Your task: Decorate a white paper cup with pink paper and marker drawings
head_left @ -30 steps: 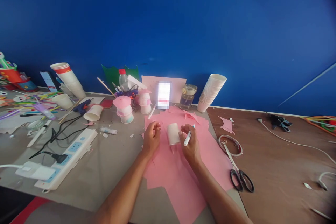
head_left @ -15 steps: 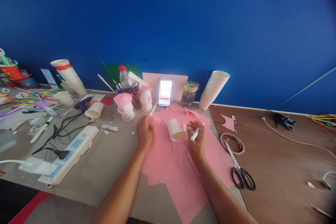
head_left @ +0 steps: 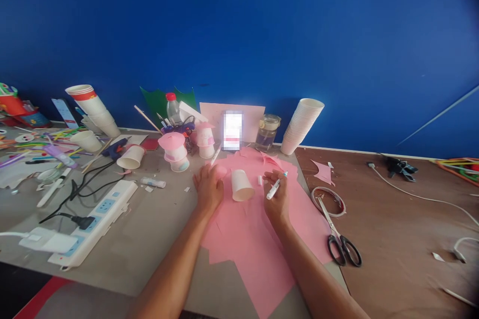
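My right hand grips a white marker, its bluish tip pointing up and away from me. Left of that hand, a small white cap stands on the pink paper. A white paper cup lies on its side between my hands, its mouth toward me. My left hand rests at the paper's left edge, fingers somewhat apart, close to a small pink paper piece that it partly hides. Just beyond its fingers is a slim white stick-like thing.
Scissors and a tape roll lie to the right. A tall cup stack, a glass jar and a lit phone stand behind. Left are pink-topped cups, a glue gun and a power strip.
The view has shifted slightly. The cup has moved a little left on the paper, nearer my left hand, whose fingers look more spread. My right hand has turned the marker, showing its tip.
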A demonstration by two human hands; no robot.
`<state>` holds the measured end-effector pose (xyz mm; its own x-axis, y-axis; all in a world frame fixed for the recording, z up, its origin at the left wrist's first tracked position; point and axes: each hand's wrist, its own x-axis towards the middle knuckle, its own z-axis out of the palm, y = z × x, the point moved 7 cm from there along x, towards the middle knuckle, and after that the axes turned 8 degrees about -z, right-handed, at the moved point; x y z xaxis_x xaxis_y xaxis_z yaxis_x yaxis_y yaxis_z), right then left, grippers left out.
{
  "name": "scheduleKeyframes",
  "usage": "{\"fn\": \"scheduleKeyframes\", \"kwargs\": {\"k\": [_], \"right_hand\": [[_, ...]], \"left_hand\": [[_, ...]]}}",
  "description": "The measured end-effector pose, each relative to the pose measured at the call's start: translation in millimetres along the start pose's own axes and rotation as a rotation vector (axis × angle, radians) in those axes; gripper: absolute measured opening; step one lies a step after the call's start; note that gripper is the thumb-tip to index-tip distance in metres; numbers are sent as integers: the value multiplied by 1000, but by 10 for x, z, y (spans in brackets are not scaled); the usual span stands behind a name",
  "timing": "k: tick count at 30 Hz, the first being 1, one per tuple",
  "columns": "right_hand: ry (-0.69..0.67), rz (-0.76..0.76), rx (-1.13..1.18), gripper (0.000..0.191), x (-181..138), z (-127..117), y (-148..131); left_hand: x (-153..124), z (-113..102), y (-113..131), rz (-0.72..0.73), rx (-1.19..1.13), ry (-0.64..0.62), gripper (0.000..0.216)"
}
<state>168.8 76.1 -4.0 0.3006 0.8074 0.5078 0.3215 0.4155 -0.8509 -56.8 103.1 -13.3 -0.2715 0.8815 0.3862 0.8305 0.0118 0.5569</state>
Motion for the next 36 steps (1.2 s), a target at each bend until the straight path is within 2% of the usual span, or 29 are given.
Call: {"fn": "scheduleKeyframes", "kwargs": {"k": [5, 10, 16, 20, 23, 27, 30, 36], "right_hand": [[-37, 33, -23, 30, -21, 36, 41], [-81, 40, -115, 30, -17, 49, 119], [-89, -136, -340, 35, 63, -8, 151], [-242, -286, -421, 49, 27, 120, 164], [-350, -338, -462, 58, -23, 209, 174], [-419, -307, -577, 59, -28, 233, 198], [-423, -258, -615, 58, -8, 203, 216], [-317, -102, -452, 53, 47, 105, 290]], "left_hand": [[-30, -3, 94, 84, -82, -17, 36], [-50, -15, 150, 104, -165, -29, 32], [-79, 37, 193, 101, -313, -90, 30], [-107, 82, 232, 120, -396, -145, 31], [-112, 87, 235, 98, -437, -165, 29], [-111, 76, 241, 82, -446, -172, 29], [-114, 74, 252, 94, -451, -178, 29], [-106, 59, 239, 101, -471, -159, 27]]}}
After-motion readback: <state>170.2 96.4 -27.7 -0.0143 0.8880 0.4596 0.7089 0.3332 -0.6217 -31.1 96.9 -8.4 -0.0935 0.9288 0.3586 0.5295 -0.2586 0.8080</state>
